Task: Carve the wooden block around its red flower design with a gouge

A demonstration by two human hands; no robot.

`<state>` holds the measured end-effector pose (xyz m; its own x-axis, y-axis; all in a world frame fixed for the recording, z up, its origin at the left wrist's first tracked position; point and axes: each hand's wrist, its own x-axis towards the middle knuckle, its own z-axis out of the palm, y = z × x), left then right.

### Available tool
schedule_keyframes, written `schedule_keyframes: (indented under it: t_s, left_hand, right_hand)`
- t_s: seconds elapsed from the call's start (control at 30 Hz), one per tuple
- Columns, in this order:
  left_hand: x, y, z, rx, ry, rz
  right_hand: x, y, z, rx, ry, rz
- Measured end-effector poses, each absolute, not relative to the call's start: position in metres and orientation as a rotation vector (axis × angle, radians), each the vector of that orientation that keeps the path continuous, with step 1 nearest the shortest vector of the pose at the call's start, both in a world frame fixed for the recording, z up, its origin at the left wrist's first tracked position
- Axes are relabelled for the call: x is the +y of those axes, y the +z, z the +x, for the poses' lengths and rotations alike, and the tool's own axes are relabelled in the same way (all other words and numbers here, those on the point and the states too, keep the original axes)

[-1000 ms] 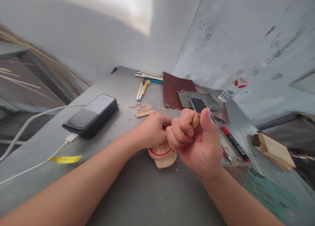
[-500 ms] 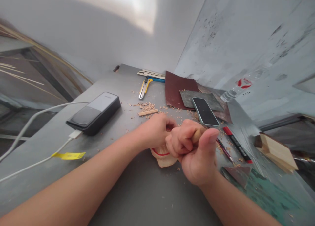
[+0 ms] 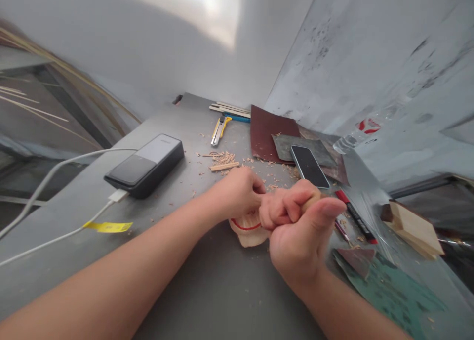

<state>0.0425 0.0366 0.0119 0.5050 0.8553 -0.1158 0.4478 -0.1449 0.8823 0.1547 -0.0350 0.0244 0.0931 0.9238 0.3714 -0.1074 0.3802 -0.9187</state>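
Observation:
A pale piece of carved wood [image 3: 252, 237] with a red curved line lies on the table under my hands. My left hand [image 3: 242, 189] is closed on its far side, fingers bent down and mostly hidden. My right hand [image 3: 296, 226] makes a fist around a tool with a wooden handle [image 3: 314, 200]; the handle's rounded end shows beside the thumb, which points up and right. The tool's working end is hidden behind my fingers, close to my left hand. Wood shavings [image 3: 224, 158] and a small wood strip [image 3: 224, 166] lie just beyond.
A power bank [image 3: 146, 164] with a white cable stands at left. Farther back lie a yellow utility knife [image 3: 221, 130] and brown sandpaper [image 3: 268, 132]. On the right are a phone [image 3: 310, 166], a marker [image 3: 355, 216], green sandpaper [image 3: 394, 290], a wood block [image 3: 414, 229] and a plastic bottle [image 3: 357, 135].
My right fist has moved slightly right with the wooden-handled tool, away from my left hand. My left hand stays on the carved wood. The whole view has shifted a little.

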Motion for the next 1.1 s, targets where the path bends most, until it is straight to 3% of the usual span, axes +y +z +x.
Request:
schedule_keyframes:
  t_s: [0.27,0.67,0.97,1.1]
  left_hand:
    - [0.041,0.000,0.041,1.028,0.578,1.788]
    - [0.037,0.010,0.042,1.094,0.532,1.746]
    - [0.040,0.003,0.040,1.016,0.577,1.811]
    - [0.040,0.003,0.038,0.986,0.599,1.850]
  right_hand:
    - [-0.008,0.038,0.172,-1.388,1.493,-0.563]
    - [-0.040,0.029,0.146,-1.034,0.860,-0.864]
    - [-0.011,0.036,0.172,-1.337,1.531,-0.514]
    - [-0.005,0.037,0.175,-1.378,1.642,-0.444]
